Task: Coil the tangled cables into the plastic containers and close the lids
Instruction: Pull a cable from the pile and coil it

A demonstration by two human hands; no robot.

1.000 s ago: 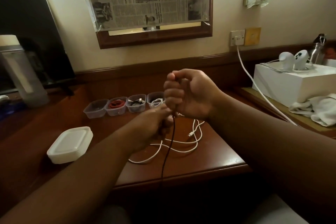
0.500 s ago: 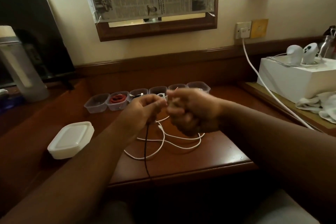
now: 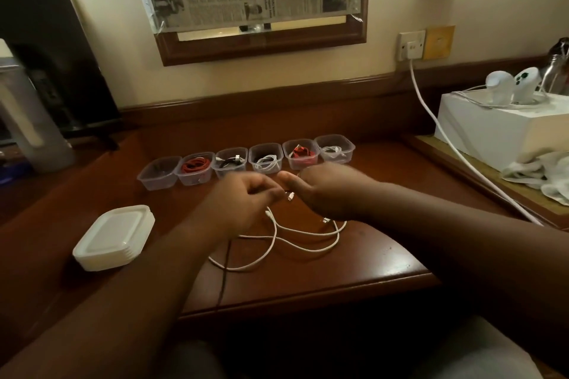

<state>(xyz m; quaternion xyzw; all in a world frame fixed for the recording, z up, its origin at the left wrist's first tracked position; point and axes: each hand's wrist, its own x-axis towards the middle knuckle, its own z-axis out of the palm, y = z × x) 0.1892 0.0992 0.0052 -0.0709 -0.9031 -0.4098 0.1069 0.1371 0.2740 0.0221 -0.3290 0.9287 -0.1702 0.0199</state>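
Observation:
A thin black cable hangs from my left hand down over the desk's front edge. My left fingers pinch it, and my right hand is curled close beside, with a small plug showing between the two hands. The blur hides how the cable lies in my right hand. Under both hands a loose white cable is spread on the desk. Behind them stands a row of several clear plastic containers; the leftmost one looks empty, the others hold coiled red, black and white cables. A stack of white lids lies at the left.
A white power cord runs from the wall socket diagonally across the right side. A white box carrying two controllers and a crumpled cloth sit on the side table. At the far left stands a grey bottle.
Both hands have come down from chest height to just above the desk, close behind the white cable. My right hand dropped the most. More containers have come into view.

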